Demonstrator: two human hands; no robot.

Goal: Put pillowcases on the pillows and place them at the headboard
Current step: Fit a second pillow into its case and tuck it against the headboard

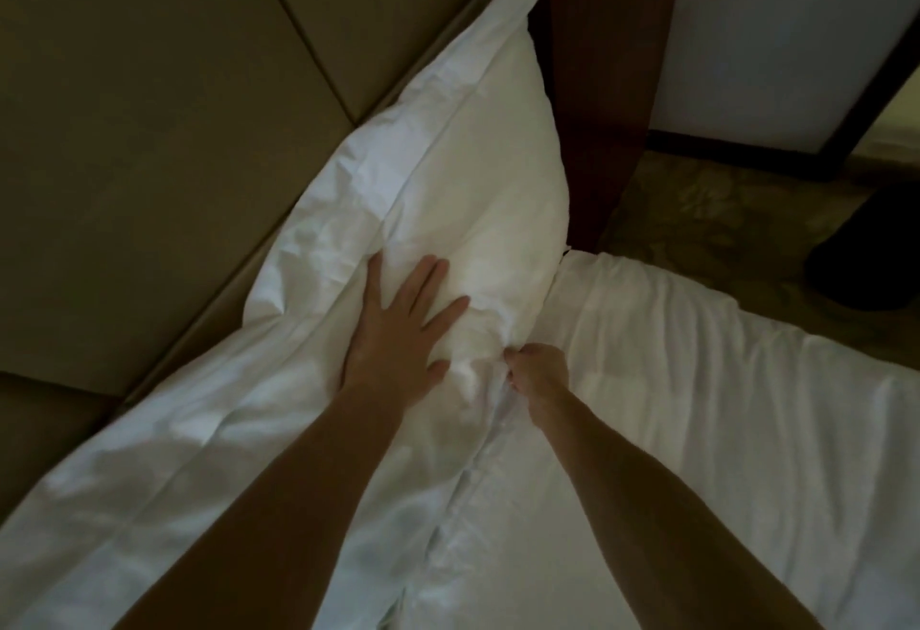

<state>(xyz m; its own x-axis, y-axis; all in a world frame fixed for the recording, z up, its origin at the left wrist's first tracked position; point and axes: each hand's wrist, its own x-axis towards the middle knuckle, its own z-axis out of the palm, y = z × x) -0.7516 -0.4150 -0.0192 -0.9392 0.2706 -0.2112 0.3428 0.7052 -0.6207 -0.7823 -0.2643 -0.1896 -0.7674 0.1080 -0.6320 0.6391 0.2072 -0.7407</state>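
While left hand (398, 331) presses, pillow (478, 171) apparently points toward headboard (149, 106).

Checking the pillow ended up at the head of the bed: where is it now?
In the head view the pillow leans against the padded headboard, centre frame, with the left hand flat on it and the right hand pinching its lower edge.

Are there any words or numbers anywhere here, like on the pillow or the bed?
None: no word, label, number or sign shows anywhere.
The pillow is plain white, with no tag in view.
The bed cover is plain white too.
The headboard panels are bare.
The left hand lies flat on the pillow and the right hand pinches its cloth; neither carries any writing.
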